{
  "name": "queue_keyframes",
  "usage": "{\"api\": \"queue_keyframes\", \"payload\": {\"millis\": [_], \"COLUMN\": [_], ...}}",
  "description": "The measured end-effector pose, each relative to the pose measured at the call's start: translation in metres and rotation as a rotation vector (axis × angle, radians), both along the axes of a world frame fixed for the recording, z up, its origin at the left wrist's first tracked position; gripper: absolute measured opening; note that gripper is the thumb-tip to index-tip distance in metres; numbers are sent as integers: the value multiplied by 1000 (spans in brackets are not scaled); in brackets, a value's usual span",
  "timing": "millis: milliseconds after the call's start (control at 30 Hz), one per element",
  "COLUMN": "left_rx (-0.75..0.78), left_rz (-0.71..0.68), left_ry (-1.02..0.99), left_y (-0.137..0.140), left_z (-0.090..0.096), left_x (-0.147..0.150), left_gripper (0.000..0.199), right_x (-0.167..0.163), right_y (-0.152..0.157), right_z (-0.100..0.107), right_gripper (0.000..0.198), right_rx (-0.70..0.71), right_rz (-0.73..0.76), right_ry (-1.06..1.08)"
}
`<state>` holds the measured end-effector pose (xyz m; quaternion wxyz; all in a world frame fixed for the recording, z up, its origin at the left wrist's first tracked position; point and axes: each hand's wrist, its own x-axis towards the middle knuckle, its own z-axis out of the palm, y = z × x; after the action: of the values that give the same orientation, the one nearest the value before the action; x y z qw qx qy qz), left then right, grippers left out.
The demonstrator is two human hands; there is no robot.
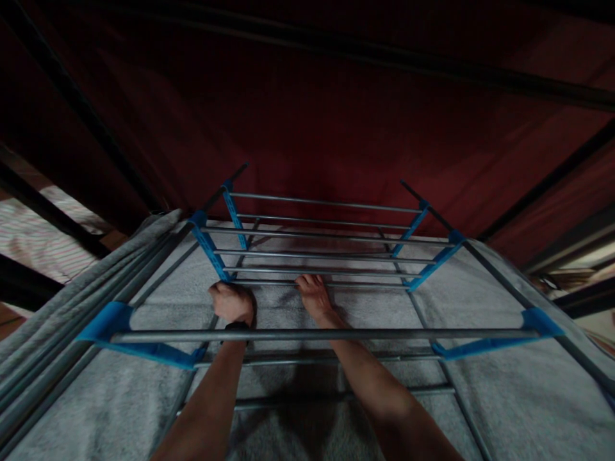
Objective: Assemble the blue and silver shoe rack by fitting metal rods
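Observation:
A rack frame of grey metal tubes with blue plastic brackets (209, 245) lies in front of me, its rods running left to right. My left hand (232, 303) is closed around the frame at the lower end of the left blue bracket, where a side tube meets the lowest rod; its exact hold is partly hidden. My right hand (314, 296) has its fingers curled over that lowest rod (365, 285), left of its middle. Both forearms reach beneath a nearer crossbar (384, 334). Another blue bracket (435, 264) joins the rods on the right.
Grey fleecy cloth (519, 397) lies under the rack, bunched along the left. A dark red fabric wall (307, 128) stands behind, with black bars (336, 41) crossing in front of it. Striped cloth (43, 230) shows at far left. Blue brackets (108, 322) hold the near crossbar.

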<state>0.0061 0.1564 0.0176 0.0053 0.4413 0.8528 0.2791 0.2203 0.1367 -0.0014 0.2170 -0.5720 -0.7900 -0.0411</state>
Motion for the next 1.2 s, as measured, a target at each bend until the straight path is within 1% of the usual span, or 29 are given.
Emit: {"api": "queue_keyframes", "payload": {"millis": [100, 200, 300, 433, 667, 800, 900, 1033, 1200], "left_rx": [7, 18, 27, 54, 89, 95, 104, 123, 111], "left_rz": [0, -12, -15, 0, 6, -23, -47, -21, -3], "left_ry": [-5, -12, -56, -90, -202, -204, -189, -190, -183], "left_y": [3, 2, 1, 1, -3, -6, -6, -4, 0], "left_z": [-6, -8, -8, -8, -3, 0, 1, 1, -5], "left_x": [-3, -4, -3, -3, -2, -2, -1, 0, -1], "left_gripper": [31, 27, 24, 22, 24, 26, 28, 29, 30], "right_x": [0, 1, 1, 1, 2, 2, 2, 1, 2], "right_y": [1, -1, -2, -2, -4, -4, -5, -5, -4], "right_z": [-1, -2, -4, -7, -7, -7, -7, -7, -8], "right_gripper": [12, 14, 17, 15, 14, 19, 19, 18, 17], "right_rx": [5, 13, 28, 41, 55, 56, 60, 64, 57], "right_rz": [18, 33, 39, 46, 52, 48, 35, 33, 22], "right_ry": [5, -11, -29, -42, -33, -51, -48, -40, -39]}}
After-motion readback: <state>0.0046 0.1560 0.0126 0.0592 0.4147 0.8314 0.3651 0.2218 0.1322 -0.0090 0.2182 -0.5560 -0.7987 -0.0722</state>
